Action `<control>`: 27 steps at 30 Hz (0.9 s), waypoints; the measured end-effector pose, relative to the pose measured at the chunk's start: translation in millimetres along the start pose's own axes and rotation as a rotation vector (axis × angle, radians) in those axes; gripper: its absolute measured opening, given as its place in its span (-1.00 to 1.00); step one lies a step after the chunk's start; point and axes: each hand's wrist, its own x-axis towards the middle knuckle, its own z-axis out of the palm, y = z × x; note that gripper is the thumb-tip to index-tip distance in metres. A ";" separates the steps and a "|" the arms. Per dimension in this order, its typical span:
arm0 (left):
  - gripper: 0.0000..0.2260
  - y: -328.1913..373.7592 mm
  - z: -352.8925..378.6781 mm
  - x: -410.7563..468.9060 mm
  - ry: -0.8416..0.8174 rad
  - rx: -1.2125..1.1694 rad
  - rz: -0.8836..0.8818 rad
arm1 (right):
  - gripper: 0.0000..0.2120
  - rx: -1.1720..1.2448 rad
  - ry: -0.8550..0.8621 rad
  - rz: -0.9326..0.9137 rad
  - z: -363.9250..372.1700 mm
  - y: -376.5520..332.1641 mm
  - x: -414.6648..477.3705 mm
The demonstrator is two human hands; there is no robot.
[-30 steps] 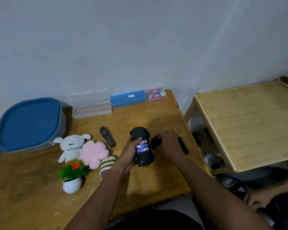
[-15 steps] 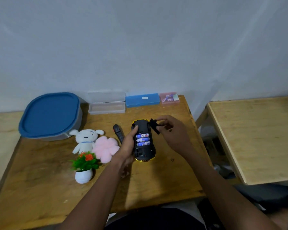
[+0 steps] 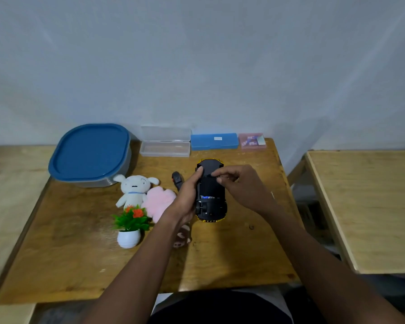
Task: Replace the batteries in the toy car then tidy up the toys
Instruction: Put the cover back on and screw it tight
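The left hand (image 3: pixel 185 199) grips the upturned car (image 3: pixel 211 208) by its left side. The right hand's (image 3: pixel 242 188) curled fingers pinch the cover (image 3: pixel 209 187) at its far edge.

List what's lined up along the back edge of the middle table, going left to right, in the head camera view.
Blue-lidded container → open clear plastic case → blue case → pink box.
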 end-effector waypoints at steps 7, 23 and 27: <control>-0.48 2.7 1.1 -3.2 -0.001 0.019 0.013 | -0.78 -0.017 -0.031 0.000 0.3 0.7 4.3; -0.53 -0.7 1.3 3.5 -0.018 -0.066 0.013 | -0.83 -0.214 0.035 -0.070 7.4 6.9 2.5; -0.55 -3.1 0.8 7.5 0.000 -0.093 -0.004 | -0.90 -0.359 0.154 -0.101 18.7 17.2 -2.5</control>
